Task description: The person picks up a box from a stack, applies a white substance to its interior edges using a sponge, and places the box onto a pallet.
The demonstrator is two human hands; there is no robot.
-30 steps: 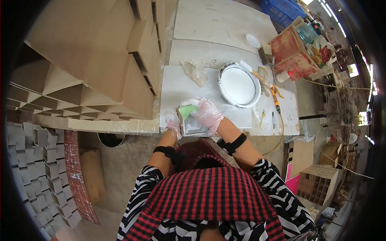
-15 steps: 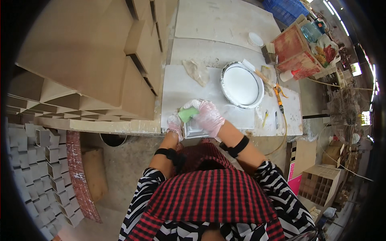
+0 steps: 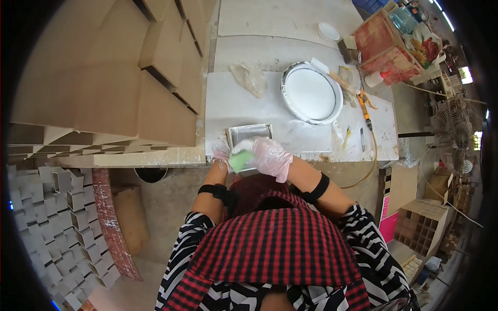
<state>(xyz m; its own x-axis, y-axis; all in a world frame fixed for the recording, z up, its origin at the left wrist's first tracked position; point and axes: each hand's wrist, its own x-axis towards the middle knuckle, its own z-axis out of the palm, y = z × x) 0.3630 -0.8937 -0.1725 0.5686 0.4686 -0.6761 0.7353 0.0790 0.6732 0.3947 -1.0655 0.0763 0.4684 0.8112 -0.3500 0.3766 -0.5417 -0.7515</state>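
Note:
A shallow rectangular box with whitish walls (image 3: 250, 128) lies near the table's front edge. My left hand (image 3: 221, 150), in a thin paint-smeared glove, is closed on its left side; some of the fingers are hidden. In my right hand (image 3: 271, 157), gloved too, is a light green sponge (image 3: 240, 162), pinched over the near end of the box. The hand and sponge cover that end. Beyond and to the right stands a round tub of white paint (image 3: 311, 97), with a wide brush (image 3: 332, 76) resting across its rim.
Tall stacks of cardboard dividers (image 3: 104, 67) flank my left. A crumpled glove (image 3: 248, 79) lies behind the box. An orange air gun (image 3: 365, 106) with a hose sits right of the tub, near a yellow tool (image 3: 346, 138). A white bowl (image 3: 328, 31) stands farther back.
The sponge and my right hand have come to the box's near end, uncovering its far part. The view has shifted slightly. My left hand stays at the box's left side.

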